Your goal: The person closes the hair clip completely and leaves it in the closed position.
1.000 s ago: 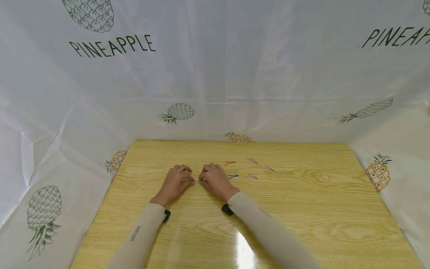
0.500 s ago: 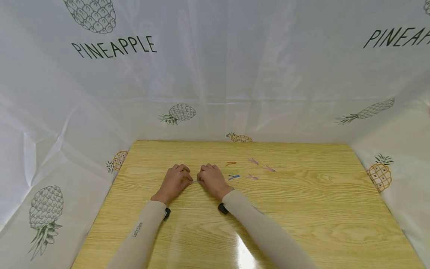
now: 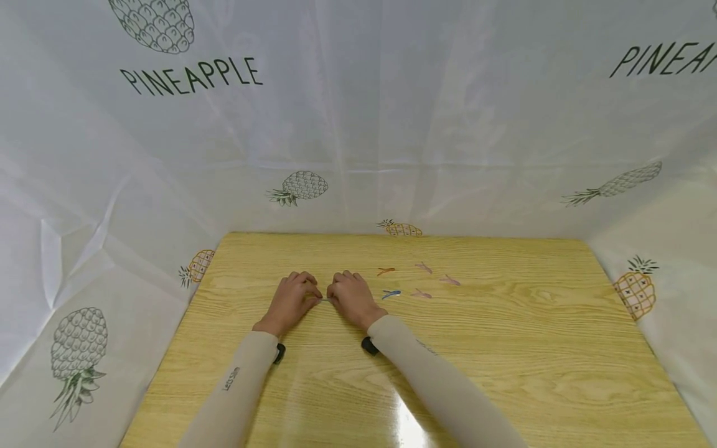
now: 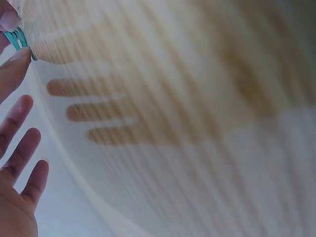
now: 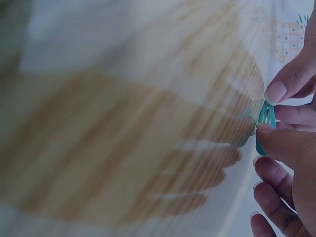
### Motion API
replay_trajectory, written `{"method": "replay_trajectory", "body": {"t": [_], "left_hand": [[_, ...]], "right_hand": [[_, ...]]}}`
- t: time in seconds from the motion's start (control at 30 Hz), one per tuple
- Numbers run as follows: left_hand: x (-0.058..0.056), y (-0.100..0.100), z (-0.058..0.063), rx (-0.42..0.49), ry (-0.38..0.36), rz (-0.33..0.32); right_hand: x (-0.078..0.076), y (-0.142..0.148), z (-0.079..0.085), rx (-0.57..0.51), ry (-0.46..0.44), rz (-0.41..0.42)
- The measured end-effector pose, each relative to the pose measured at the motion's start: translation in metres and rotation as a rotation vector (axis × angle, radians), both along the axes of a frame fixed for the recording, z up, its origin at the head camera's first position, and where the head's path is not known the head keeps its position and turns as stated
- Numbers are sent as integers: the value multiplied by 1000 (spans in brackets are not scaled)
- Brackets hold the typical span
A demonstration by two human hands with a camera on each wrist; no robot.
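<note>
Between my two hands is a small teal snap hair clip, its slotted frame seen best in the right wrist view. In the left wrist view part of the same clip shows at the upper left edge. My left hand pinches one end between thumb and finger. The other end is pinched by my right hand, whose thumb presses along the clip. Just right of that hand lie a blue hair clip and an orange hair clip, both with parts spread apart.
Three pink hair clips lie farther right, one at the back, one rightmost and one nearer. They rest on a glossy wood-grain table. White pineapple-print sheeting rises behind and beside it.
Both hands stay together at the teal clip. The right hand has shifted slightly left, closer to the left hand. The clips on the table have not moved.
</note>
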State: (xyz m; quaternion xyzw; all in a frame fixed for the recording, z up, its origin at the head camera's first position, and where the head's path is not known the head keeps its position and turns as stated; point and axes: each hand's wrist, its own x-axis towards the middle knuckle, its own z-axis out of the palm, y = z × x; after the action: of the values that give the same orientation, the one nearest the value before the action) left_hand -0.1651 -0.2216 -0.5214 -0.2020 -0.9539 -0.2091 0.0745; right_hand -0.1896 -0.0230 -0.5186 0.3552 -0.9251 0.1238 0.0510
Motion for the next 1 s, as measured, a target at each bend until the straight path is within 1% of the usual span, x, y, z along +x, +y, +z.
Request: {"method": "replay_trajectory", "body": {"t": [0.27,0.37,0.5,0.6,0.77,0.93,1.0], "left_hand": [[-2,-2,-3,-10,9,2],[-1,-2,-2,-46,27,-13],[1,-2,4,-125,51,-62],[2,-1,7,-160,59,-90],[2,1,5,-162,74,-95],[3,3,3,-197,89,-96],[4,3,3,-209,82,-95]], "right_hand": [[0,0,0,2,7,2],[0,2,0,7,20,16],[0,3,0,44,53,36],[0,4,-1,65,80,40],[0,6,-1,77,113,49],[1,7,-1,158,200,69],[2,7,-1,167,206,77]]}}
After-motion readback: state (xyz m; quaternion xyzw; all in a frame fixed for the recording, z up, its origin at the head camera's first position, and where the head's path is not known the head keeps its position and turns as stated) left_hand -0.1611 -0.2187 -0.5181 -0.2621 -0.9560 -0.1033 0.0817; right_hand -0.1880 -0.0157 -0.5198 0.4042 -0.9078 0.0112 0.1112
